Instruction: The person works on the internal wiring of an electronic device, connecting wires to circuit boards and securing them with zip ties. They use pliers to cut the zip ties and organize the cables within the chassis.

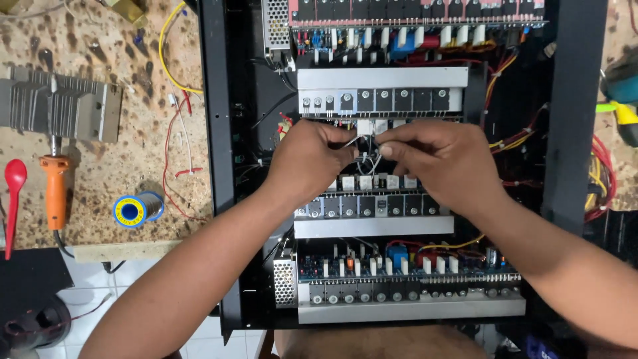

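A bundle of thin wires [367, 158] is pinched between the fingertips of both hands over the middle of an open black chassis [219, 133]. The left hand [312, 159] is closed narrowly on the wires from one side, and the right hand [438, 159] is closed on them from the other, thumb and forefinger pressed together. The wires are held up clear of the boards, apparently so that they can be worked without touching the parts beneath; what exactly is being done to them cannot be told, since the fingertips hide the spot.

All places are given from the chassis. Inside it, aluminium heatsink bars [382, 78] carrying rows of black transistors are laid across its width, one above the hands, one just below them, and another [409, 307] at the near edge. Circuit boards with white blocks and a blue part [397, 256] are set between the bars. Red and yellow wiring [601, 173] is bunched along its right side.

To the left of the chassis, on a scorched, speckled bench [100, 186], a solder spool [136, 209] is kept within reach. Farther left lies an orange-handled tool [54, 189], with a finned heatsink [56, 110] above it and a red spoon [13, 193] at the far edge.
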